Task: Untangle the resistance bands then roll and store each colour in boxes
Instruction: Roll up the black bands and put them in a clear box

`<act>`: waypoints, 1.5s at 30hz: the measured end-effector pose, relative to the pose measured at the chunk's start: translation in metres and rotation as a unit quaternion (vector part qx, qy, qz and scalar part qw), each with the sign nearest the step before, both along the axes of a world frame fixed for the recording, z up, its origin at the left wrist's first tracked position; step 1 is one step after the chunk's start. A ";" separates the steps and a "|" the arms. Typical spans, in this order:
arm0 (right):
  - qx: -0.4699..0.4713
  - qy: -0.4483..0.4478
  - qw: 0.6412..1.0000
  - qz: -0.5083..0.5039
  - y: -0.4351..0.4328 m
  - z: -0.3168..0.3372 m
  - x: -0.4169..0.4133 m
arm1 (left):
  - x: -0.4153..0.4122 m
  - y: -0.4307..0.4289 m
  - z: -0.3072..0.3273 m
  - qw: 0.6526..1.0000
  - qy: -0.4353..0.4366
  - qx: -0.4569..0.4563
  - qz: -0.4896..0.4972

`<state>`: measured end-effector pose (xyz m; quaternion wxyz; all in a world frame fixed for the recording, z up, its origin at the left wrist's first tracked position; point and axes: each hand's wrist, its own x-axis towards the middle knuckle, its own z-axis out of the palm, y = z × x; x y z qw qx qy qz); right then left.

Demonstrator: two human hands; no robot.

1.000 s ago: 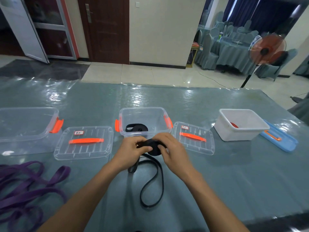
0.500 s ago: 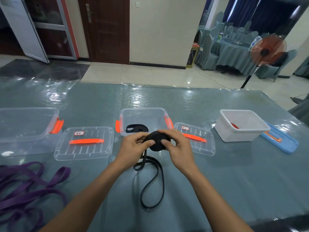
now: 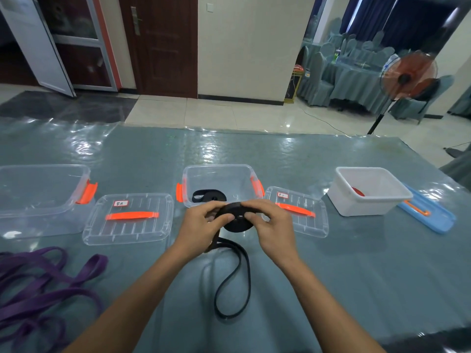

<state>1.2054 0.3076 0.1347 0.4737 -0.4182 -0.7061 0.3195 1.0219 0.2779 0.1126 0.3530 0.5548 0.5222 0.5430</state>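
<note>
Both hands up off the table [image 3: 331, 263], working the black band [image 3: 235, 220]. My left hand [image 3: 204, 225] pinches the coil's near edge, thumb on its face; my right hand [image 3: 272, 225] closes over the top and far side, fingers curled tight. I hold it this way so the wound turns cannot spring loose. The unrolled tail hangs from under my left palm and loops on the table towards me; a good length left to wind, I judge. The coil sits just in front of the middle clear box [image 3: 219, 179], where one rolled black band [image 3: 207, 195] already lies. That box's lid [image 3: 298, 212] rests beside it, off. Purple bands [image 3: 43, 284] lie heaped at my left, unrolled, their box [image 3: 40, 189] open.
</note>
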 end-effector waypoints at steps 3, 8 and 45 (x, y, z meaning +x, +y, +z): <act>-0.138 0.126 0.982 -0.033 -0.004 -0.007 -0.008 | 0.001 -0.004 -0.005 0.999 -0.044 -0.011 -0.002; -0.061 -0.055 0.997 0.005 -0.014 -0.020 -0.006 | -0.010 -0.004 -0.013 0.995 0.101 0.001 -0.010; -0.040 -0.171 0.983 0.047 -0.004 -0.018 0.004 | -0.006 -0.006 -0.009 0.978 0.199 0.007 -0.061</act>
